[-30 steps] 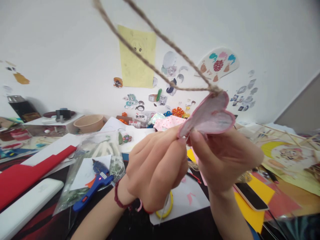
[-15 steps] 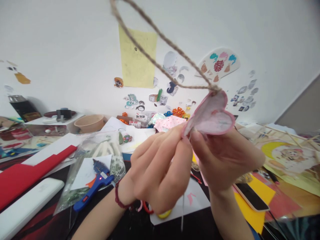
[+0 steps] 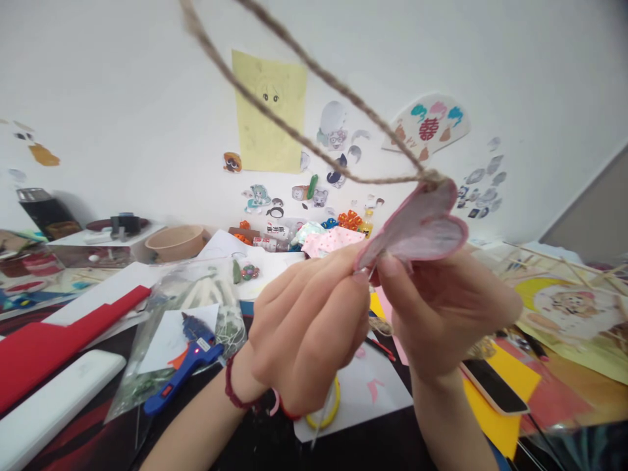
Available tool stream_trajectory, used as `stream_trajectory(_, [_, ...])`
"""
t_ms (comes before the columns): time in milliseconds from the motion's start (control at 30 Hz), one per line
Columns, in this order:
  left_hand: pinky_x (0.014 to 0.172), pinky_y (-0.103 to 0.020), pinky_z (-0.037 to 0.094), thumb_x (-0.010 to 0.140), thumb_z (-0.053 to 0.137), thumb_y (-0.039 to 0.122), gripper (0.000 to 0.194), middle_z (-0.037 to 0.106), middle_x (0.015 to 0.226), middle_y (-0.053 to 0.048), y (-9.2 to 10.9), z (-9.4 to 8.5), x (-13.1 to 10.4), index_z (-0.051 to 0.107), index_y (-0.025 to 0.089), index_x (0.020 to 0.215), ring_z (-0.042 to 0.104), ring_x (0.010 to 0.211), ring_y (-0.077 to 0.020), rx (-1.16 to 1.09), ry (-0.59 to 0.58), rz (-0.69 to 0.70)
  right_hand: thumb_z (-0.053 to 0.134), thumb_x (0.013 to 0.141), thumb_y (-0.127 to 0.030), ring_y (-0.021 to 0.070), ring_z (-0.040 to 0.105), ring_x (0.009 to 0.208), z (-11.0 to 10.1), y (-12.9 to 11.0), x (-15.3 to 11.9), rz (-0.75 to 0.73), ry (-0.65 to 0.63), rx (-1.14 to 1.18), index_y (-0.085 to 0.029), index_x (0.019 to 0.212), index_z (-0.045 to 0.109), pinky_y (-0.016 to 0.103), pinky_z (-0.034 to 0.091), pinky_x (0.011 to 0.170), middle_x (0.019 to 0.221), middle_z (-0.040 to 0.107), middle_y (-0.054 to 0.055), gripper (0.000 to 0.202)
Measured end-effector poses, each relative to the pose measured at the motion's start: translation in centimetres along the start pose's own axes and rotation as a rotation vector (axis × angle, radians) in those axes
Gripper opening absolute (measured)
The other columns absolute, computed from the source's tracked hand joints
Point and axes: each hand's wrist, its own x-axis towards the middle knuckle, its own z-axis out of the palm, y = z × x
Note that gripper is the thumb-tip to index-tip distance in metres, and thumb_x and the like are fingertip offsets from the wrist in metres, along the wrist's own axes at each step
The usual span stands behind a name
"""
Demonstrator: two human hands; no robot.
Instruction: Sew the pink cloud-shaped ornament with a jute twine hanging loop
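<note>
A pink-edged paper heart (image 3: 424, 226) is held up in front of me, tilted on its side. A loop of brown twine (image 3: 314, 147) is tied through its upper left corner and rises past the top of the view. My left hand (image 3: 311, 320), with a dark red cord bracelet (image 3: 234, 383) at its wrist, is closed and pinches the heart's pointed tip. Around the heart's lower edge my right hand (image 3: 441, 314) is closed, its thumb pressed against it near the tip. A thin pale strand (image 3: 321, 418) hangs below my left hand. Both hands hide part of the heart.
A blue glue gun (image 3: 184, 373) lies on a plastic bag (image 3: 132, 353) at left. Yellow-handled scissors (image 3: 328, 412) rest on white paper (image 3: 387, 392) below my hands. A phone (image 3: 495, 386) lies on yellow paper (image 3: 505, 432) at right. A round tan bowl (image 3: 176, 243) stands at the back.
The heart and its twine loop have shifted slightly right and tilted a little. My left hand has moved slightly left and down, and the pale strand has swung left.
</note>
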Motion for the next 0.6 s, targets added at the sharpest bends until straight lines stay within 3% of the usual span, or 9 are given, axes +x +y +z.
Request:
stream_trajectory(200, [0.073, -0.028, 0.069, 0.092, 0.060, 0.009, 0.015, 0.077, 0.098, -0.011, 0.0, 0.1, -0.7, 0.064, 0.017, 0.080, 0.078, 0.094, -0.0206, 0.001, 0.055, -0.001, 0.073, 0.085, -0.014, 0.0152, 0.052, 0.055, 0.1, 0.0, 0.0, -0.036, 0.004, -0.034, -0.024, 0.084, 0.072, 0.034, 0.045, 0.051, 0.063, 0.057, -0.002, 0.010])
stream_trajectory(400, [0.077, -0.034, 0.070, 0.095, 0.062, 0.017, 0.011, 0.076, 0.112, -0.014, 0.2, -0.8, -1.3, 0.068, 0.012, 0.088, 0.078, 0.089, -0.0226, 0.015, -0.070, -0.008, 0.071, 0.080, -0.005, 0.0134, 0.052, 0.056, 0.1, 0.2, 0.1, -0.080, 0.020, -0.030, -0.021, 0.083, 0.073, 0.031, 0.045, 0.051, 0.063, 0.058, -0.002, 0.016])
stream_trajectory(533, [0.077, -0.029, 0.069, 0.087, 0.071, 0.012, 0.004, 0.078, 0.099, -0.015, 0.1, -1.1, -0.3, 0.068, 0.010, 0.087, 0.077, 0.083, -0.0202, 0.087, -0.101, 0.082, 0.071, 0.074, 0.002, 0.0113, 0.053, 0.058, 0.0, 0.4, 0.1, -0.148, 0.005, -0.082, -0.018, 0.084, 0.073, 0.029, 0.047, 0.053, 0.065, 0.060, -0.003, 0.022])
stream_trajectory(600, [0.074, -0.023, 0.067, 0.085, 0.071, 0.010, 0.006, 0.078, 0.089, -0.010, -0.1, -1.0, 0.3, 0.066, 0.013, 0.084, 0.075, 0.076, -0.0155, 0.076, -0.118, 0.078, 0.074, 0.074, -0.001, 0.0108, 0.053, 0.058, 0.0, 0.4, 0.1, -0.155, 0.024, -0.114, -0.019, 0.084, 0.072, 0.028, 0.047, 0.052, 0.066, 0.060, -0.004, 0.021])
